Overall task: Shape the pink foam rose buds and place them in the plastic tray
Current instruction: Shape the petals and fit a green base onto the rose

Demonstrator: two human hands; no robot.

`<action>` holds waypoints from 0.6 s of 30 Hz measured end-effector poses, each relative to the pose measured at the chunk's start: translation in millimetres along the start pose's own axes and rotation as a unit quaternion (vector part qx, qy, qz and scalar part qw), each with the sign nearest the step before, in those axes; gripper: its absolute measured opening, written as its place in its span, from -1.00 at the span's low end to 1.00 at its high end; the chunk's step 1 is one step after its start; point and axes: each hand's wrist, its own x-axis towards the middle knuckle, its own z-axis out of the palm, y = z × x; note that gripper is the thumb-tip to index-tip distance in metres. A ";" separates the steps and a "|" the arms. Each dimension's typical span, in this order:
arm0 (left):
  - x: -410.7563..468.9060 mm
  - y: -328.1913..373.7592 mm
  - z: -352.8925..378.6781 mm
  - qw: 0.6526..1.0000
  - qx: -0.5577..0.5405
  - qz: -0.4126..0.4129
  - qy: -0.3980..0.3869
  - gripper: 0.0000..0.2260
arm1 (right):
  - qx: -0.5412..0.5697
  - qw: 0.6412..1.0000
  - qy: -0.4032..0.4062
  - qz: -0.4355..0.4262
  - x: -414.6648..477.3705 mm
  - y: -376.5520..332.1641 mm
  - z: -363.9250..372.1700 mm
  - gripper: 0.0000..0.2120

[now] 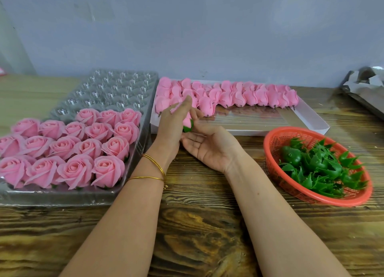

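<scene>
Shaping 1 pink bud (187, 121) before traying.
Left hand (171, 129) grips it; right hand (212, 147) lies loose-fingered beneath; next probably means seating it in the tray (116, 89).

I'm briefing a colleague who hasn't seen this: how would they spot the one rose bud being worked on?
Find the white box of unshaped buds at the back of the wooden table. At its near-left corner the left hand and right hand meet, with the held bud between them. Unlike those in the box, it is lifted and has a green base.
</scene>
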 end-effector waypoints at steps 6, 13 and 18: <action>-1.7 0.0 -1.7 1.000 0.012 0.003 -0.023 -0.74 | -0.001 1.000 -0.006 0.007 1.4 0.2 -3.0 -0.86; 0.0 -0.3 -3.5 0.999 0.027 -0.011 -0.041 -0.76 | -0.013 1.000 -0.025 0.008 0.3 -0.5 -4.2 -0.83; -0.1 -0.8 -4.1 0.998 0.037 -0.005 -0.045 -0.77 | -0.026 0.999 -0.045 0.007 0.4 -0.7 -4.9 -0.81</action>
